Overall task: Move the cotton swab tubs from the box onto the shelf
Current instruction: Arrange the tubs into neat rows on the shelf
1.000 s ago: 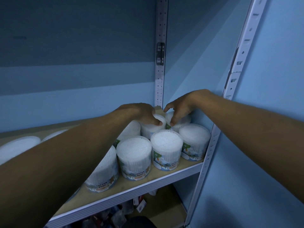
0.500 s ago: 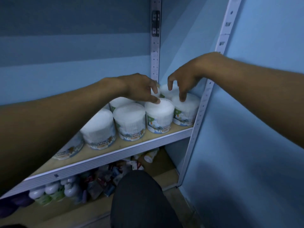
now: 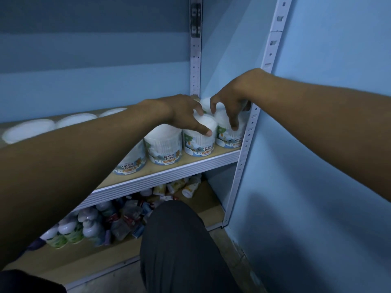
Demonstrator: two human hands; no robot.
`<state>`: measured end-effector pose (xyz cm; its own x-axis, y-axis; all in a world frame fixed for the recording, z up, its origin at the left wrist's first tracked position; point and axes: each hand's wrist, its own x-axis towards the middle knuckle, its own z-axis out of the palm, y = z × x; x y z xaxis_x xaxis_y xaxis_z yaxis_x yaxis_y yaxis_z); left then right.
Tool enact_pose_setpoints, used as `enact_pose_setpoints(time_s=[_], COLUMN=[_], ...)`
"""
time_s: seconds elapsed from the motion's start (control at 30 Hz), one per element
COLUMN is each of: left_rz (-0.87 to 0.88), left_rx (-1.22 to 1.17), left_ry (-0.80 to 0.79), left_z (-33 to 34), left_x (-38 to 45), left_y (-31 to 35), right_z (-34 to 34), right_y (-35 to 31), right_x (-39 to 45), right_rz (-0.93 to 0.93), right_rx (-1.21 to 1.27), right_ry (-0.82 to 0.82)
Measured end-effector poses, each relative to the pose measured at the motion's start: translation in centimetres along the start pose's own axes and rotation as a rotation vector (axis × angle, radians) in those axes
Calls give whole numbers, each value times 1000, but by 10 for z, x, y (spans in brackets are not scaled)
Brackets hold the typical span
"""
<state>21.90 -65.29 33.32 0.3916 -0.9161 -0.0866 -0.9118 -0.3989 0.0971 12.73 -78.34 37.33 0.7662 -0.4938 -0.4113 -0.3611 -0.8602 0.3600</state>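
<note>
Head view, looking down at my two arms reaching onto the shelf (image 3: 169,172). My left hand (image 3: 182,112) lies over the top of one cotton swab tub (image 3: 200,140) in the front row, thumb pressed on the rim of its lid and fingers curled round the far side, so I grip it. My right hand (image 3: 232,100) arches over the end tub (image 3: 229,134) at the shelf's right edge, beside the front upright (image 3: 249,132); its fingertips touch the lid and side, loosely bent, and whether they grip I cannot tell. Two more tubs (image 3: 164,144) stand along the front edge to the left, and a back row of white lids (image 3: 29,130) runs along the rear edge toward the left end. The box is out of view. I judge the task well advanced: many tubs are shelved, with these last being settled at the right corner. Mixed bottles (image 3: 88,227) crowd the lower shelf; my dark-clad knee (image 3: 175,246) fills the foreground.
</note>
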Motion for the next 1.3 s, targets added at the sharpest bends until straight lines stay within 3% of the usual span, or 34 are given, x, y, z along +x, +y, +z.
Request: enact_pose_setpoints(time_s=[0.73, 0.97, 1.3], left_rz=[-11, -75, -225], left_rx=[-23, 33, 15], left_ry=[11, 71, -98], left_z=[-10, -35, -27], left_x=[-14, -64, -123], left_y=[-16, -64, -110], right_z=[-8, -41, -49], right_y=[-4, -44, -113], right_x=[4, -13, -15], right_rz=[-3, -165, -346], right_rx=[98, 178, 180], right_ry=[-47, 125, 146])
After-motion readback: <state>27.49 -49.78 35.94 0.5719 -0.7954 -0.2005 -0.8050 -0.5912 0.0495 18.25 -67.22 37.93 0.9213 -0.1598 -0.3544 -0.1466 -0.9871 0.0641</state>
